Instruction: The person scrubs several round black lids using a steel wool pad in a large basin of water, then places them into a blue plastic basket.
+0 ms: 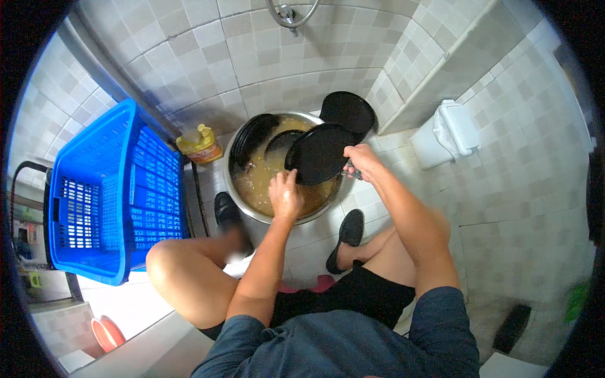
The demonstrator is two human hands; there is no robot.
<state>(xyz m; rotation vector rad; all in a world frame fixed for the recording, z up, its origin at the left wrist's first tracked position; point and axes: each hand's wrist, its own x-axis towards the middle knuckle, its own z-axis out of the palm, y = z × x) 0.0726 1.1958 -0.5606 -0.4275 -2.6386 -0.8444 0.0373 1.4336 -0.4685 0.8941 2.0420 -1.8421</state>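
A round black tray (319,154) is tilted over a large metal basin (228,183) of murky, yellowish, sudsy water. My left hand (285,194) is closed on the tray's lower left edge, its fingertips at the rim. At the tray's right edge, my right hand (364,161) is closed around a dark grey scouring pad (353,169), mostly covered by the fingers. Several more black trays (252,140) lean together in the basin's left side, and another dark rim (283,141) shows partly under water.
Behind the basin, a stack of black trays (348,113) rests by the tiled wall. A blue plastic crate (129,201) stands at left, beside a yellow jug (200,145). A white lidded bin (444,133) is at right. A shower hose (288,19) hangs above.
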